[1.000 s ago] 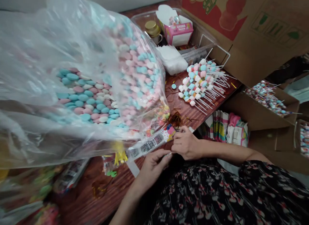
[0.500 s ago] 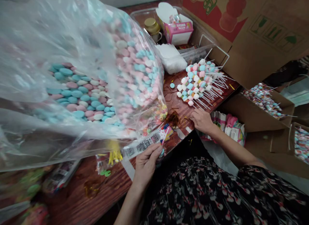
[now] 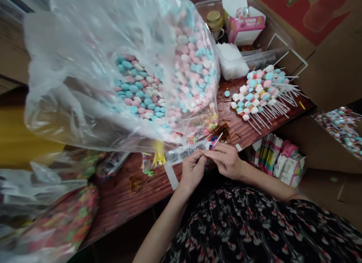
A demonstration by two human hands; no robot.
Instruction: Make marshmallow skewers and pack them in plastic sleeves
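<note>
My left hand is closed in a pinch at the table's front edge, on a candy stick whose candy end is hidden by the hands. A thin white stick pokes up just beyond the fingers. My right hand meets the left fingertips, its fingers pressed together; what they grip is too small to make out. Just beyond both hands lie a printed plastic strip and a tangle of brown-gold ties. Yellow ties stick out left of the strip.
A big clear bag of pastel candies covers the table's middle. Finished candy sticks are piled at right, near a white stack of sheets and a clear bin. Cardboard boxes stand right; a bag of colourful sweets lies left.
My right hand has come from the brown-gold ties at the table edge to meet my left hand. The view has shifted, so the table's things appear further right.
</note>
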